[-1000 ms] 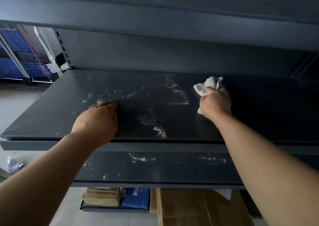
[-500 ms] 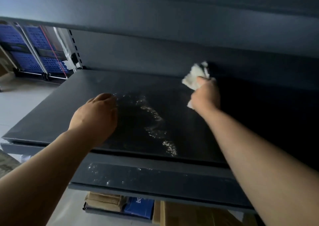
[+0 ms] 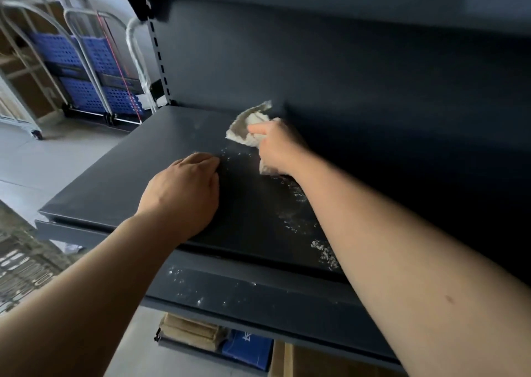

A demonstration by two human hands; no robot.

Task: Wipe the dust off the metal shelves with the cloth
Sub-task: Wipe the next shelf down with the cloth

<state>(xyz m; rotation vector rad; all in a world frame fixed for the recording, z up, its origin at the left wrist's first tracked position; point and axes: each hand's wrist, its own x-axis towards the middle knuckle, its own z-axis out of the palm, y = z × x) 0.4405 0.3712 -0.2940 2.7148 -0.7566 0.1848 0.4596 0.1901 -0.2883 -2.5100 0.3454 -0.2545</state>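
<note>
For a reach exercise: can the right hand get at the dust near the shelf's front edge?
Likely yes: the dust lies uncovered, nearer than the right hand gripping the cloth; nothing blocks it.

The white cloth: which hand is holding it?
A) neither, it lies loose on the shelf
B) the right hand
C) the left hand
B: the right hand grips the cloth toward the back of the shelf, while the left hand rests on the shelf and holds nothing.
</note>
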